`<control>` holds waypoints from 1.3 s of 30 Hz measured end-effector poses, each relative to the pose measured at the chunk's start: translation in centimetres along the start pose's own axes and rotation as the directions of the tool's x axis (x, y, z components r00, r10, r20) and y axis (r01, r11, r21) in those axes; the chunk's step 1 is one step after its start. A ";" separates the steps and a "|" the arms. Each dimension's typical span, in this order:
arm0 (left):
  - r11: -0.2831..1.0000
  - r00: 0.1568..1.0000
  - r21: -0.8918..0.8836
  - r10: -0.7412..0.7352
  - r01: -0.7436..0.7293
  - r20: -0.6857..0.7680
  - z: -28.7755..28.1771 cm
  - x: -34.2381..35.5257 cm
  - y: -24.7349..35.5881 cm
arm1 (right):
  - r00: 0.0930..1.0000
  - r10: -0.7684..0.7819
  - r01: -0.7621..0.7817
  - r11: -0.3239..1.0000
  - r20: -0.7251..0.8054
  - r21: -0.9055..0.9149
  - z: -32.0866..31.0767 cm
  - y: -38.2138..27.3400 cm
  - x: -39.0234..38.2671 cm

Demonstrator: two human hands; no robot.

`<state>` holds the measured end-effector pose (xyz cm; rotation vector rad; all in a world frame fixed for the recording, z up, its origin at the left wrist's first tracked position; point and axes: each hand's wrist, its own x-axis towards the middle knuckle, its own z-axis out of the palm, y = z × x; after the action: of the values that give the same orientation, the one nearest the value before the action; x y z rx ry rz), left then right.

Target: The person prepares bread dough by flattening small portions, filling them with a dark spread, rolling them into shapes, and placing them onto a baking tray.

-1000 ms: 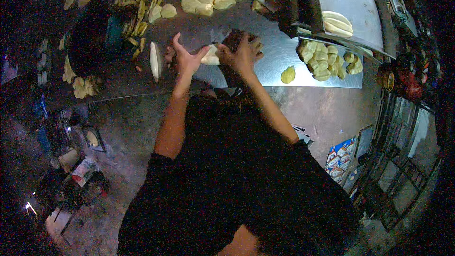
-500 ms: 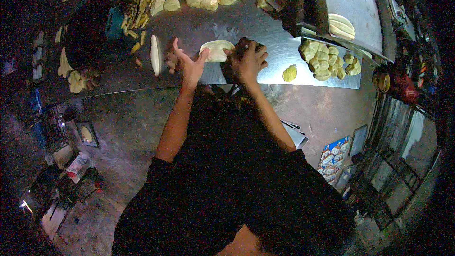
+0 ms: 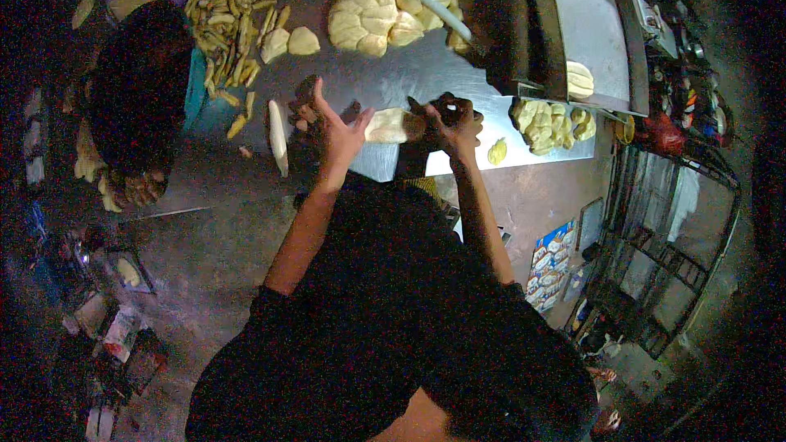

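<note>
A pale, flattened oblong piece of dough (image 3: 385,126) lies on the metal table between my hands. My left hand (image 3: 341,135) is open at its left end, fingers spread upward and thumb touching the dough's edge. At the other end, my right hand (image 3: 460,133) has its fingers apart and curved, with the thumb by the dough; shadow hides part of this contact. Left of my left hand lies a long, thin dough roll (image 3: 278,139). A small yellow lump (image 3: 497,151) sits to the right of my right hand.
Dough pieces (image 3: 540,127) cluster at the right, below a tray (image 3: 602,24) holding a ridged dough piece (image 3: 580,79). A big dough mass (image 3: 360,20), a pale bar (image 3: 442,13) and a pile of yellowish strips (image 3: 225,20) lie farther back. A co-worker (image 3: 143,90) leans over the left end.
The view has shifted, so the table sits lower in the picture. The dough looks longer between my hands, and its right end has fallen into shadow.
</note>
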<state>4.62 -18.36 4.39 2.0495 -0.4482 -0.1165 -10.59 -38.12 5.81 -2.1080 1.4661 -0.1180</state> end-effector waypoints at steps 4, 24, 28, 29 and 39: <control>0.900 0.977 0.435 -0.120 0.033 0.174 -1.1 1.1 6.9 | 0.986 -0.162 0.151 0.963 -0.033 -0.222 2.8 -4.0 -2.0; 0.980 0.981 -0.136 -0.160 0.145 -0.108 1.3 -3.7 -1.3 | 0.839 -0.436 0.143 0.754 0.326 0.641 -2.0 -2.2 3.7; 0.970 0.969 0.161 -0.149 0.183 -0.199 0.1 -4.8 0.0 | 0.520 -0.806 0.845 0.535 -0.282 0.028 -2.0 -4.0 15.9; 0.964 0.972 0.202 -0.137 0.176 -0.192 0.2 -4.1 0.2 | 0.513 -0.825 0.851 0.524 -0.236 0.018 -2.2 -3.5 18.6; 0.953 0.806 0.203 -0.065 0.225 -0.588 3.4 -5.4 -0.5 | 0.667 -0.679 0.709 0.705 0.306 0.020 -5.3 -6.9 7.3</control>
<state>-1.16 -18.98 1.71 2.2466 0.0877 0.4950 -3.93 -45.01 11.93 -2.5359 0.4297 -0.0120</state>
